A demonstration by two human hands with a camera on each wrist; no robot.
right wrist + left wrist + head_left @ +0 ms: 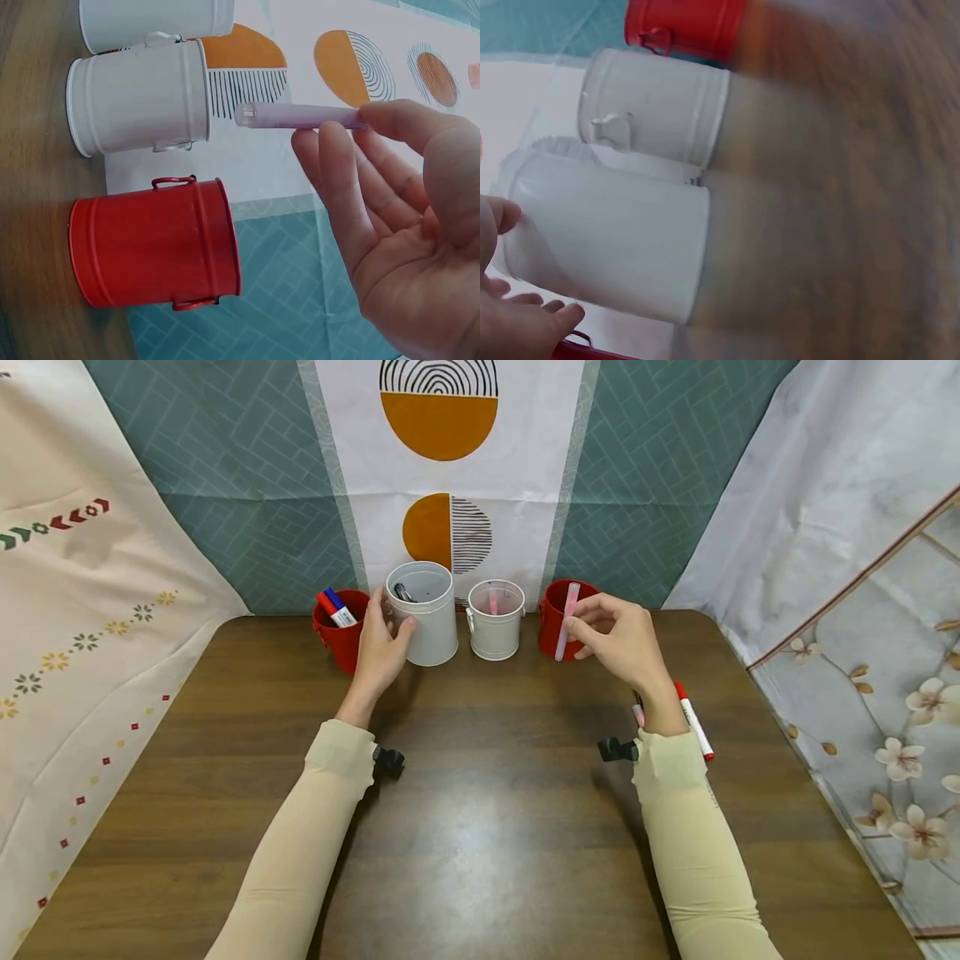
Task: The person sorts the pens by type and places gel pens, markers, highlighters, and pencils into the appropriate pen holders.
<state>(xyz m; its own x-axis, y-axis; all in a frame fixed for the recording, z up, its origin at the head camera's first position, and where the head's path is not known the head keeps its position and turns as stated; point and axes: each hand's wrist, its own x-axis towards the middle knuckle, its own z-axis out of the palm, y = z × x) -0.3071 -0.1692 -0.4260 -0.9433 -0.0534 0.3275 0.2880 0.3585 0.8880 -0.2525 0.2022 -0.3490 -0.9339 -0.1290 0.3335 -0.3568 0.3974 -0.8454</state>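
Note:
My left hand (382, 647) is at the left side of the large white bucket (435, 639), its thumb in front near the rim. In the left wrist view the other fingers (562, 319) are extended beside the bucket. My right hand (618, 639) pinches a slim pale pink pen (567, 618) between thumb and fingers, in front of the right red bucket (547, 631). In the right wrist view the pen (300, 115) is clear of the buckets. Dark pens (403, 593) lean inside the large white bucket.
A small white bucket (495, 639) containing a pink item (492, 603) stands between the hands. The left red bucket (345, 652) holds red and blue markers (337, 608). A red-and-white marker (694, 720) lies by the right wrist, near a partly hidden pen (638, 713). Cloth hangs behind.

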